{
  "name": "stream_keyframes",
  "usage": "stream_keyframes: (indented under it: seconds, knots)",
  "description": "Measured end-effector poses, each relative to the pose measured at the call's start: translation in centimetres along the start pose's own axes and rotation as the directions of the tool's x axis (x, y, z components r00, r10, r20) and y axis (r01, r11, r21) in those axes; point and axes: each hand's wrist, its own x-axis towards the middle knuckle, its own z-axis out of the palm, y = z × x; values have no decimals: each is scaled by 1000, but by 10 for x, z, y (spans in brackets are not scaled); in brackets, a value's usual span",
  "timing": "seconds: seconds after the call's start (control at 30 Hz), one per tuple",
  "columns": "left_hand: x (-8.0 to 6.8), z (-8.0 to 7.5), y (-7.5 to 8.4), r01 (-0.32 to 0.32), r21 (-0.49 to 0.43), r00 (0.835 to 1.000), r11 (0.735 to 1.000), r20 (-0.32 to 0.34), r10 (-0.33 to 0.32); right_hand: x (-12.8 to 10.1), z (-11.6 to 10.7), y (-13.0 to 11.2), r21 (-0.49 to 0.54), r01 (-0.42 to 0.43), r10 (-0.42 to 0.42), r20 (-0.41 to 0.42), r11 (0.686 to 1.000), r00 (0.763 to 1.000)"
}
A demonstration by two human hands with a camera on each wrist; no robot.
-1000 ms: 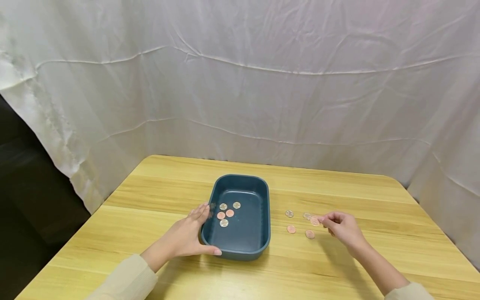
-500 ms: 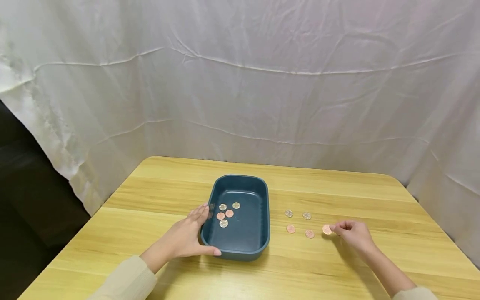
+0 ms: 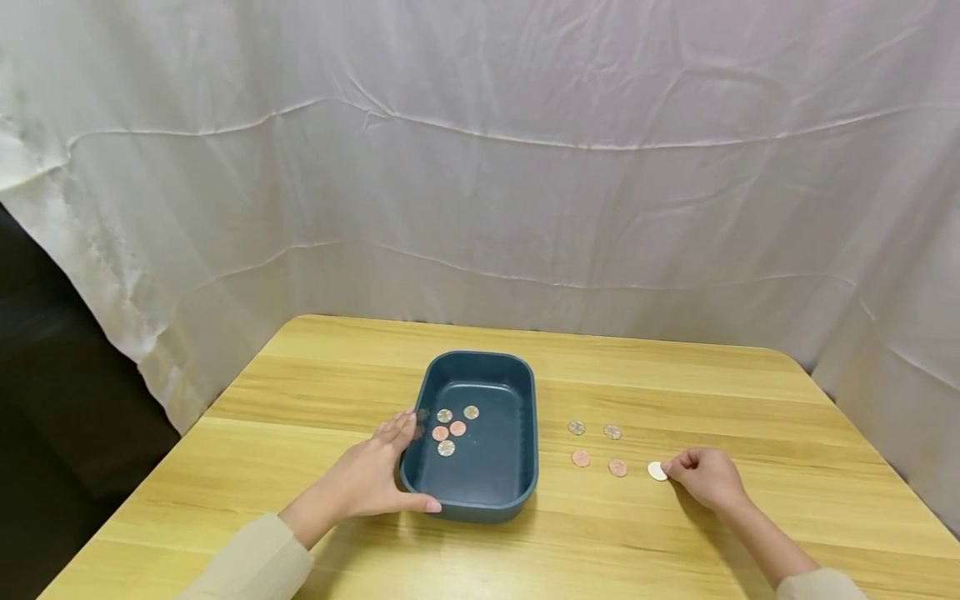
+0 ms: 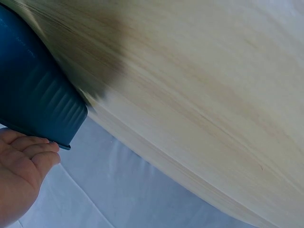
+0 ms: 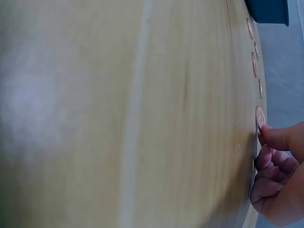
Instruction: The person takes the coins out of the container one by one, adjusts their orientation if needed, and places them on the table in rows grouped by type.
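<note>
On a light yellow wood-grain table with rounded corners (image 3: 585, 533), a deep, blue-green rectangular container with rounded corners (image 3: 498, 475) stands between a person's two hands. The left hand (image 3: 371, 475) rests against its left side: the fingers lie extended along the rim, and the thumb, spread well away from them, reaches to the near left corner. To the right of the container, the right hand (image 3: 707, 477) pinches a thin, round, copper-coloured coin (image 5: 260, 118) between thumb and forefinger; the other fingers are folded toward the palm. In the head view this coin reflects the light as a near-white disc; its copper colour appears in the right wrist view. Whether its edge touches the table cannot be told. Between the pinched coin and the container, four round coins lie flat and apart in two rows: two pale, brassy coins (image 3: 612, 432) in the far row and two coppery coins (image 3: 581, 458) in the near row. Five more coins (image 3: 446, 448), three pale and two coppery, lie close together on the left part of the container's floor. Behind the table hangs a greyish-white cloth (image 3: 525, 200).
</note>
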Motion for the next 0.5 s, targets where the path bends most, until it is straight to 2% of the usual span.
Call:
stream_keyframes:
  seconds: [0.3,0.5]
  knots:
    - [0,1,-1,5,1,1000,1000,-2,-5,0,1,-4,-28,10,-9,7,1000,1000]
    - [0,1,-1,-2,-3,1000,1000,1,2,0,-4,-11,31,-15,14,23,999,1000]
